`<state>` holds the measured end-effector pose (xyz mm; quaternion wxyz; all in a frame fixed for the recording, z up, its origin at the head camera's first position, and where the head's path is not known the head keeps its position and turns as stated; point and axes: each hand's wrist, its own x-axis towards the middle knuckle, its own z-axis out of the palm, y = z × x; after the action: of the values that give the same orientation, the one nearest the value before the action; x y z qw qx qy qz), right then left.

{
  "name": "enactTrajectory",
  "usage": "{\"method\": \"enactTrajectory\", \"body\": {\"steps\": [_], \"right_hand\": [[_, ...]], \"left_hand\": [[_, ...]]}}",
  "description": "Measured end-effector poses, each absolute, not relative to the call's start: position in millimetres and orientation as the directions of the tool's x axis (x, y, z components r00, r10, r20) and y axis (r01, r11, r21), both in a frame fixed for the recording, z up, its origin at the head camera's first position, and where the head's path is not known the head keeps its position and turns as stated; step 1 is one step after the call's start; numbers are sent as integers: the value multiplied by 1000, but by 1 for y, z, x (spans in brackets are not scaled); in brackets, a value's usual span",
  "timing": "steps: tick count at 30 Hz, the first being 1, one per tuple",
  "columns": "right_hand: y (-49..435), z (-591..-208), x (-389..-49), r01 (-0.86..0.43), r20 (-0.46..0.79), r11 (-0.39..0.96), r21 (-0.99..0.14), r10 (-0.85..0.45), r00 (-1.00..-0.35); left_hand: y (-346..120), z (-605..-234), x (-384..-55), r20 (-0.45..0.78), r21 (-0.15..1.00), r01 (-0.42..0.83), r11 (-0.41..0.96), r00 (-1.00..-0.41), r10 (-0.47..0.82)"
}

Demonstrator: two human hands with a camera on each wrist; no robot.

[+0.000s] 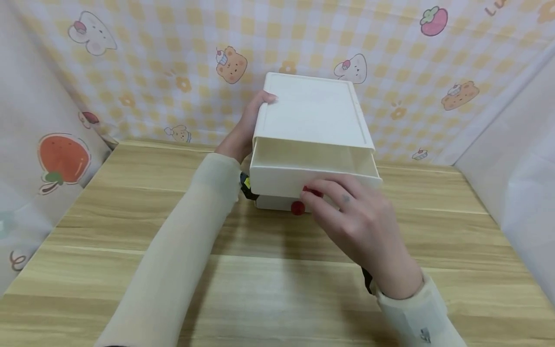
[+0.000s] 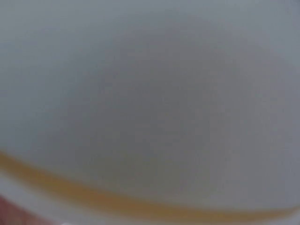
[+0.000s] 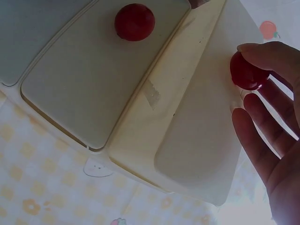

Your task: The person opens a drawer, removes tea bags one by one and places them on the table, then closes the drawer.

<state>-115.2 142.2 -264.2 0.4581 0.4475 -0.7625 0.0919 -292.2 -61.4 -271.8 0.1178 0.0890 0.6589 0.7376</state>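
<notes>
A white drawer cabinet (image 1: 312,108) stands on the table. Its top drawer (image 1: 277,179) is pulled partway out, its inside showing behind the front panel. My right hand (image 1: 360,217) pinches the red round knob (image 3: 249,72) of that drawer between thumb and fingers. Below it, the lower drawer (image 3: 89,84) is pushed in and has its own red knob (image 3: 135,22). My left hand (image 1: 244,125) holds the cabinet's left side, thumb over the top edge, other fingers hidden behind the side. A blurred white surface (image 2: 159,93) fills the left wrist view.
The wood-grain table (image 1: 260,289) extends in front of and beside the cabinet. Behind it hangs a yellow checked cloth (image 1: 286,38) with cartoon animals. White cloth (image 1: 516,130) closes off the right side. A dark wrist strap (image 1: 248,187) shows beside the cabinet's left side.
</notes>
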Motion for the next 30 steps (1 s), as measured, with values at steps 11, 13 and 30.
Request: {"method": "enactTrajectory", "body": {"steps": [11,13,30], "right_hand": [[145,-270,-132,-758,775,613,222,-583,-244],[145,-271,-135,-754,774,620,217,-580,-254],[143,-278,-155,-708,780,685,173,-534,-326]], "left_hand": [[-60,-274,-297,-54,993,-82,-83,-954,295],[-59,-275,-297,-50,993,-79,-86,-954,294],[-60,-277,-301,-31,995,-56,-82,-960,279]]}}
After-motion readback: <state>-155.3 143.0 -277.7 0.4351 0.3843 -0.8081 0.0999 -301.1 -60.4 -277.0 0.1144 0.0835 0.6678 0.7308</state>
